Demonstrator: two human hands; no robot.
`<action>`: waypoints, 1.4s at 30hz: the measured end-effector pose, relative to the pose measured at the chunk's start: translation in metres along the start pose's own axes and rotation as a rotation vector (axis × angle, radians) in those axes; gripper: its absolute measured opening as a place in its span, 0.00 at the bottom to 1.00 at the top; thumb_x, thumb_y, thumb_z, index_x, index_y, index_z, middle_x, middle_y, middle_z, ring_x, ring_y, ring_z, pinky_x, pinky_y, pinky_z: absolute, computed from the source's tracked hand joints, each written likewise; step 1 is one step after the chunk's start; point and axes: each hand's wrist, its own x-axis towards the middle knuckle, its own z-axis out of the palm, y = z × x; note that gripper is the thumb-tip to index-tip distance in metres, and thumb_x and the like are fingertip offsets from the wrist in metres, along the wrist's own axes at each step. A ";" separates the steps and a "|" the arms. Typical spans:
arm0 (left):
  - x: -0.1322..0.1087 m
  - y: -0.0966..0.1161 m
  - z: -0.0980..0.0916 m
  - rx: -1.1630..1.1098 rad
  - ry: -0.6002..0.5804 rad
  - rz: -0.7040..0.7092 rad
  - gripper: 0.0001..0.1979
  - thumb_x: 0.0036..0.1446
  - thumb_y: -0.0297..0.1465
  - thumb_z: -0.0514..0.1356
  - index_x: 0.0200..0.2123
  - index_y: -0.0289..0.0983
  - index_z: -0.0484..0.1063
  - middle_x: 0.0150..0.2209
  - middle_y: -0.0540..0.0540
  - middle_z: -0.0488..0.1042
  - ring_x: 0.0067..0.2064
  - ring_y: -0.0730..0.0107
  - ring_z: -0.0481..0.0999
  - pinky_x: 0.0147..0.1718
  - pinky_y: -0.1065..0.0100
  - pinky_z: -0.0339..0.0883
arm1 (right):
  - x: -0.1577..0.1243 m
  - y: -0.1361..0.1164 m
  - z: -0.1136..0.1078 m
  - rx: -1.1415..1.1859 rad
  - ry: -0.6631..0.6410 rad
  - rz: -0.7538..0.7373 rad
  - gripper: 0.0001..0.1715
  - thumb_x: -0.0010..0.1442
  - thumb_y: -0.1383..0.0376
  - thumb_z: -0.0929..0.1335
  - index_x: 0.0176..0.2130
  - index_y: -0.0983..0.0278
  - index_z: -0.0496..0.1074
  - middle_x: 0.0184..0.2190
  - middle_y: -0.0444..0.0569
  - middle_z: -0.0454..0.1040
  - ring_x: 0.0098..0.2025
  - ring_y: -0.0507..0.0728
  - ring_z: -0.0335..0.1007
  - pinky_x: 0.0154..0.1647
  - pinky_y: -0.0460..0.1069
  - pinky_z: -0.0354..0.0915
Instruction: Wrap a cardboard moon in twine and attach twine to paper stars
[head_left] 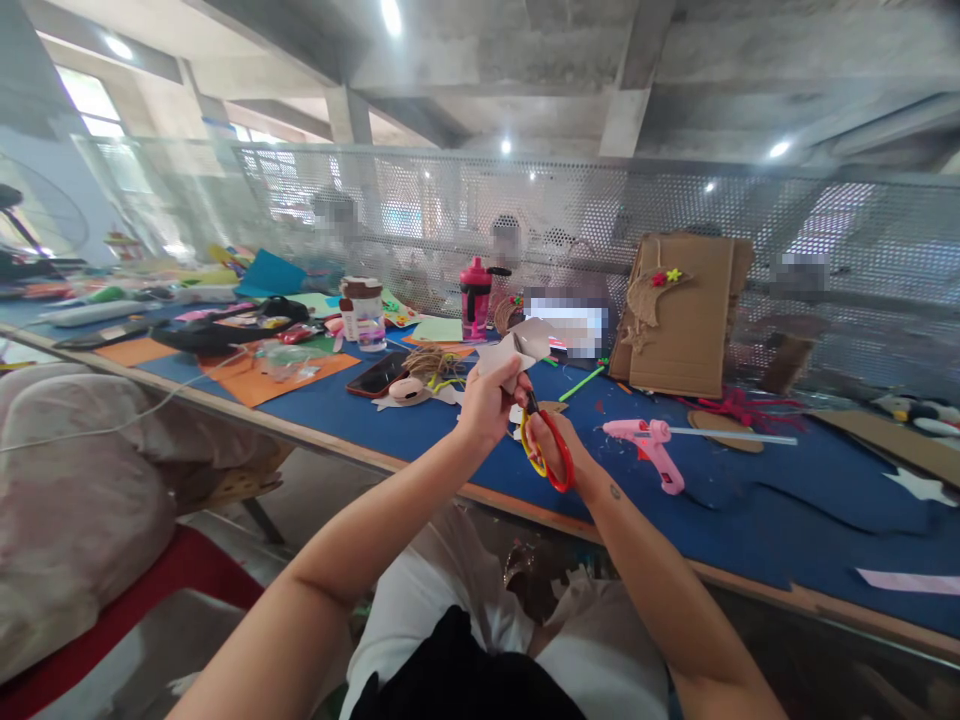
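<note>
Pinched in my left hand (489,402) is a piece of white paper (495,352), held up above the front part of the table. My right hand (551,445) has its fingers through the loops of a pair of scissors (561,470) with red and yellow handles. The blades point up toward the paper, and their tips are partly hidden by the paper and my fingers. Behind my left hand lie a bundle of twine (431,365) and a small rounded pale device (409,391). To the right of my hands rests a pink glue gun (651,445) with a clear glue stick in it.
A blue-topped table (757,535) runs across the view. On it stand a pink bottle (475,300), a clear jar (367,315) and cardboard (675,340) with a twine moon. A dark phone (377,375) lies left. A perforated screen (420,200) rises behind. Another person's leg (82,480) shows at left.
</note>
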 end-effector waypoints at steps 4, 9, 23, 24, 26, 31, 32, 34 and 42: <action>-0.001 -0.001 -0.001 0.011 -0.009 0.030 0.08 0.45 0.28 0.63 0.23 0.34 0.65 0.15 0.51 0.68 0.14 0.79 0.62 0.14 0.76 0.55 | 0.000 0.003 0.002 0.027 -0.001 -0.008 0.34 0.63 0.39 0.53 0.22 0.61 0.59 0.17 0.48 0.63 0.19 0.53 0.61 0.21 0.50 0.60; -0.002 -0.002 0.000 0.028 -0.005 0.024 0.09 0.46 0.30 0.64 0.22 0.34 0.65 0.16 0.50 0.69 0.14 0.79 0.62 0.14 0.76 0.54 | 0.001 0.006 0.007 0.025 0.045 0.055 0.38 0.62 0.38 0.51 0.20 0.61 0.60 0.15 0.49 0.63 0.18 0.54 0.62 0.22 0.51 0.62; -0.001 0.001 -0.004 0.058 -0.060 0.059 0.10 0.45 0.31 0.65 0.24 0.34 0.65 0.15 0.52 0.68 0.14 0.79 0.62 0.14 0.75 0.55 | 0.001 -0.001 0.000 -0.014 0.035 -0.003 0.42 0.61 0.35 0.50 0.17 0.63 0.60 0.13 0.48 0.62 0.18 0.53 0.64 0.23 0.49 0.65; -0.001 0.002 -0.004 0.061 -0.063 0.060 0.10 0.45 0.31 0.65 0.24 0.34 0.65 0.15 0.52 0.67 0.14 0.79 0.62 0.14 0.75 0.55 | 0.001 -0.002 0.001 -0.017 0.037 -0.005 0.43 0.61 0.35 0.49 0.16 0.63 0.60 0.13 0.48 0.62 0.18 0.53 0.64 0.22 0.48 0.64; 0.000 0.002 -0.004 0.065 -0.063 0.062 0.10 0.45 0.31 0.65 0.25 0.35 0.65 0.15 0.52 0.67 0.14 0.79 0.62 0.14 0.75 0.55 | 0.002 -0.002 0.001 -0.025 0.041 -0.007 0.44 0.61 0.35 0.49 0.16 0.63 0.59 0.12 0.48 0.61 0.17 0.52 0.64 0.22 0.47 0.64; 0.001 0.002 -0.006 0.069 -0.063 0.063 0.09 0.46 0.31 0.65 0.26 0.35 0.66 0.16 0.52 0.68 0.14 0.78 0.62 0.14 0.75 0.56 | 0.002 0.000 0.001 -0.049 0.039 -0.001 0.44 0.60 0.34 0.49 0.15 0.63 0.59 0.11 0.47 0.61 0.16 0.52 0.63 0.21 0.46 0.63; 0.001 0.002 -0.006 0.073 -0.059 0.060 0.09 0.46 0.31 0.65 0.25 0.35 0.66 0.16 0.52 0.68 0.14 0.78 0.62 0.14 0.75 0.56 | 0.002 0.000 0.000 -0.051 0.039 0.002 0.44 0.60 0.34 0.49 0.15 0.63 0.58 0.11 0.47 0.61 0.16 0.52 0.64 0.20 0.46 0.62; 0.001 0.003 -0.006 0.079 -0.051 0.055 0.09 0.46 0.30 0.64 0.25 0.35 0.66 0.15 0.51 0.68 0.14 0.79 0.62 0.14 0.76 0.55 | 0.002 0.001 0.000 -0.052 0.035 0.003 0.44 0.60 0.34 0.49 0.15 0.63 0.58 0.11 0.47 0.61 0.16 0.52 0.65 0.20 0.46 0.62; 0.003 0.006 -0.010 0.081 -0.040 0.032 0.09 0.44 0.29 0.64 0.24 0.34 0.66 0.15 0.51 0.68 0.13 0.79 0.62 0.13 0.77 0.54 | 0.004 0.003 -0.002 -0.060 0.041 -0.005 0.44 0.59 0.33 0.49 0.14 0.62 0.59 0.11 0.46 0.61 0.16 0.52 0.64 0.21 0.46 0.62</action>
